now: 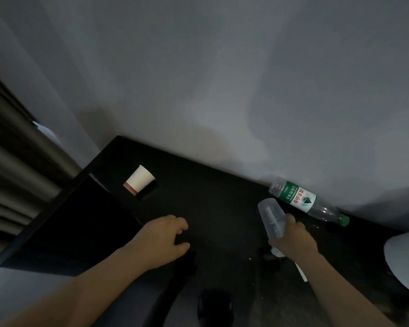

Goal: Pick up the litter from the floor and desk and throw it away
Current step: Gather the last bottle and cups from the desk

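Gripping clear cup (270, 219) in right hand (293, 240); paper cup (139, 180) beyond left hand (162, 239)

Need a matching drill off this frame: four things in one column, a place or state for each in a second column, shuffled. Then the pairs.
1. white paper cup with red stripes
2. clear plastic bottle with green cap
3. translucent plastic cup
4. left hand

A. gripped by the right hand
B. holds nothing, over the black desk
C. lying on its side by the wall
D. alone near the desk's left end

Pairs: 1-D, 2-C, 3-A, 4-B.
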Available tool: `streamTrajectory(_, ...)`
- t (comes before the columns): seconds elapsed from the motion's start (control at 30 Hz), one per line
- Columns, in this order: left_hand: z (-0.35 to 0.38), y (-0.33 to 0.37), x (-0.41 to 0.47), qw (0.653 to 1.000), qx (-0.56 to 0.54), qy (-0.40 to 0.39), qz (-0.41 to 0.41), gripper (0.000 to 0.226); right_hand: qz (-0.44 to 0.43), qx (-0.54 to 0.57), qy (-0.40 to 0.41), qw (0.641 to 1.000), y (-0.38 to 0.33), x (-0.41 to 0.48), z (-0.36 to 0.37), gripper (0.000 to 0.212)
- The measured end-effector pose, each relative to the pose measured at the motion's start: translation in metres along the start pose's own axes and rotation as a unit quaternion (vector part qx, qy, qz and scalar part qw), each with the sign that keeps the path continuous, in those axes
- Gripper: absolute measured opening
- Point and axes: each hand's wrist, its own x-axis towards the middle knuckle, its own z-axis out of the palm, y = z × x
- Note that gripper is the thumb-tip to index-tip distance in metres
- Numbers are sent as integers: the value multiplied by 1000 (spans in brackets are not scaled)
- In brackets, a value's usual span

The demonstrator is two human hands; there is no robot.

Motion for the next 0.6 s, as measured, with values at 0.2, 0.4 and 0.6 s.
streamTrajectory(0.2,-13,-49,28,1000,-6,-5,2,45,16,33,-53,998,-37,-18,22,102)
streamTrajectory(0.4,-36,-123,49,997,-4,64,-51,54,10,86,-26,996,-89,-45,30,97)
streamTrajectory(0.6,-44,-194,91,986,26,96,-131,70,-2,112,-4,994,-133,-58,36,96)
